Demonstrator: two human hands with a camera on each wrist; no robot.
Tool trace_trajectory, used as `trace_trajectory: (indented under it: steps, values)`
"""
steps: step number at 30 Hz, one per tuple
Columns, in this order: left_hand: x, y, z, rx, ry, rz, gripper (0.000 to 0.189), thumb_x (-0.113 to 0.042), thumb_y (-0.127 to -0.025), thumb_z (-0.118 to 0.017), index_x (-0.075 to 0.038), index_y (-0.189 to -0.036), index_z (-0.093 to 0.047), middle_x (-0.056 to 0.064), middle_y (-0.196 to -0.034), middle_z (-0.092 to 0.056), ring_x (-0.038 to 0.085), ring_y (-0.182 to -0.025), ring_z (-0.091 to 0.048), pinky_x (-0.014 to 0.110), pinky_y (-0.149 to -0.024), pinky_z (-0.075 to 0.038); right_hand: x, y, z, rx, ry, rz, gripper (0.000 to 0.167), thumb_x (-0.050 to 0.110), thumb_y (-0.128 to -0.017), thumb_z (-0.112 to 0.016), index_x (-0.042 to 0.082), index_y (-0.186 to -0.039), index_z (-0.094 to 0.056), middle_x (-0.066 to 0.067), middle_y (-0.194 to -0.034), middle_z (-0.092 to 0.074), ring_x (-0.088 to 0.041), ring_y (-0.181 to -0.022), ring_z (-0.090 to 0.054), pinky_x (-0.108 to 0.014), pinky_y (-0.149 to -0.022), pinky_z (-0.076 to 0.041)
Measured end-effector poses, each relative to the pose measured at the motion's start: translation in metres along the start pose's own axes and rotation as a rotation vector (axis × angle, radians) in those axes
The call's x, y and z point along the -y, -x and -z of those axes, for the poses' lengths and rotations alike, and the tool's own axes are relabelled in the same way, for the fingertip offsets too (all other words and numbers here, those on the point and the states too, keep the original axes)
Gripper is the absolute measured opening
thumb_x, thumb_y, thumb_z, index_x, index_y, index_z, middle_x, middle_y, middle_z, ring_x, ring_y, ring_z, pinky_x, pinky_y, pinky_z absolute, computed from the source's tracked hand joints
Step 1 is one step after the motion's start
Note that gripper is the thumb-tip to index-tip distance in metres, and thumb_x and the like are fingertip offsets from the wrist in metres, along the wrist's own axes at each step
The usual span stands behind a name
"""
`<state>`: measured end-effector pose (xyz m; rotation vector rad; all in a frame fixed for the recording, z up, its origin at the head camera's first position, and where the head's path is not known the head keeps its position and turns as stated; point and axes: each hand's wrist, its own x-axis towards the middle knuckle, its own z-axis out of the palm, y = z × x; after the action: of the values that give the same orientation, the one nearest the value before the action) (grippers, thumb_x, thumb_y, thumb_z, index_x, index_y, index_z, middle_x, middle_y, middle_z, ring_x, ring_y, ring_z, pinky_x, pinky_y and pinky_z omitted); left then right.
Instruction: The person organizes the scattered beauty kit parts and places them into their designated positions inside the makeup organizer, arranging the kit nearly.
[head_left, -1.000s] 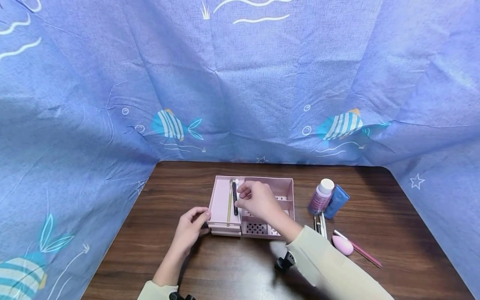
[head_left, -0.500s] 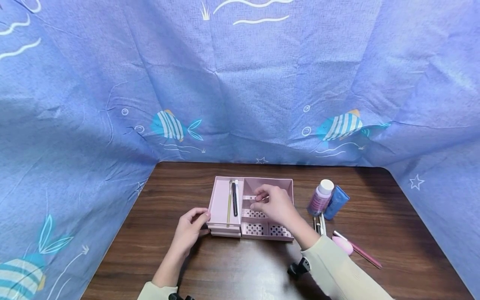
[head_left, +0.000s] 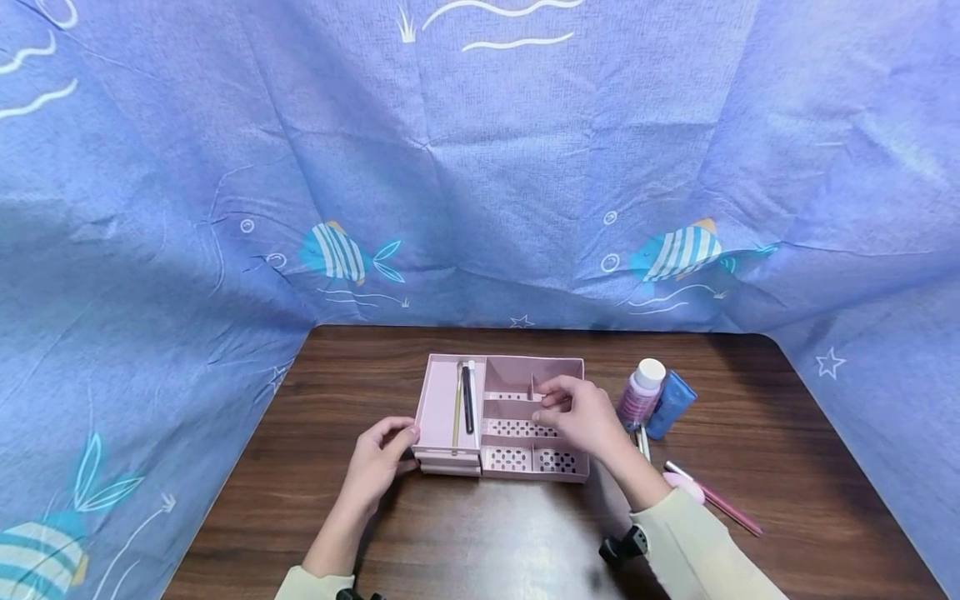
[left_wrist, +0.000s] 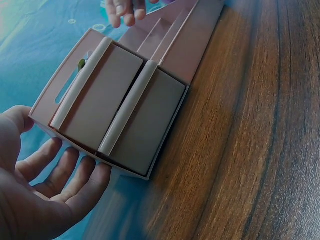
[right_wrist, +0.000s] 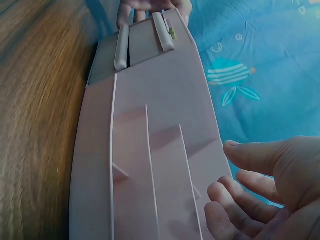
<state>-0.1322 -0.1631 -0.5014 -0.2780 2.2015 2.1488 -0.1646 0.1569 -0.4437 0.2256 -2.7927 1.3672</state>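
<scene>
A pink desk organizer [head_left: 535, 477] stands on the table, with two drawers [left_wrist: 102, 95] in its left part and divided compartments on the right. On the left part's top tray lie a slim yellow-green stick [head_left: 456, 417], a black pen-like stick [head_left: 468, 404] and a white stick [head_left: 474, 392]. My left hand [head_left: 380, 454] holds the organizer's left side, thumb at the upper corner and bent fingertips against the side wall. Over the right compartments hovers my right hand [head_left: 581, 414], its fingers loosely curved with nothing between them.
Right of the organizer stand a bottle with a white cap [head_left: 642, 392] and a blue tube-like pack [head_left: 671, 404]. Nearer lie a white stick [head_left: 643, 443], a pink makeup sponge [head_left: 686, 486], partly behind the sleeve, and a red pencil-like stick [head_left: 727, 504]. A fish-print cloth [head_left: 480, 208] hangs behind.
My right hand has moved right, from beside the sticks on the top tray to over the right compartments. The sticks stay on the tray, and my left hand keeps its place.
</scene>
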Motion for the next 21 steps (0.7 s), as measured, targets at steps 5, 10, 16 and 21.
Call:
trace_trajectory:
  steps: [5,10,16,21]
  values:
    - [0.000,0.000,0.000,-0.001,0.000,0.002,0.026,-0.010,-0.098,-0.066,0.005,-0.119,-0.066,0.010,-0.104,-0.065,0.016,-0.093,-0.065,0.040,-0.075,-0.065,-0.010,0.004,0.006,-0.017,-0.004,-0.014,0.031,0.016,-0.079,-0.087,0.007,-0.105,-0.074,-0.005,-0.093,-0.077,-0.012,-0.078,-0.071,-0.029,-0.074,-0.058]
    - [0.001,0.000,0.000,0.002,-0.004,0.001,0.026,-0.010,-0.098,-0.066,0.006,-0.119,-0.066,0.011,-0.104,-0.065,0.016,-0.093,-0.065,0.039,-0.075,-0.065,-0.017,0.007,0.011,-0.026,-0.004,-0.038,0.032,0.015,-0.079,-0.087,0.005,-0.106,-0.074,-0.006,-0.093,-0.077,-0.013,-0.079,-0.071,-0.026,-0.072,-0.057]
    - [0.001,0.000,0.001,0.001,0.003,-0.002,0.025,-0.008,-0.098,-0.065,0.006,-0.119,-0.066,0.010,-0.103,-0.065,0.015,-0.092,-0.065,0.040,-0.074,-0.065,-0.024,0.010,0.015,-0.035,-0.015,-0.043,0.032,0.014,-0.080,-0.086,0.003,-0.107,-0.073,-0.006,-0.091,-0.077,-0.014,-0.079,-0.071,-0.024,-0.071,-0.057]
    - [0.001,0.000,0.000,0.000,0.002,-0.008,0.025,-0.008,-0.098,-0.065,0.006,-0.119,-0.066,0.010,-0.102,-0.065,0.015,-0.091,-0.065,0.039,-0.074,-0.065,-0.029,0.012,0.018,-0.038,-0.020,-0.047,0.030,0.012,-0.082,-0.085,0.002,-0.107,-0.073,-0.006,-0.091,-0.077,-0.014,-0.081,-0.071,-0.023,-0.072,-0.057]
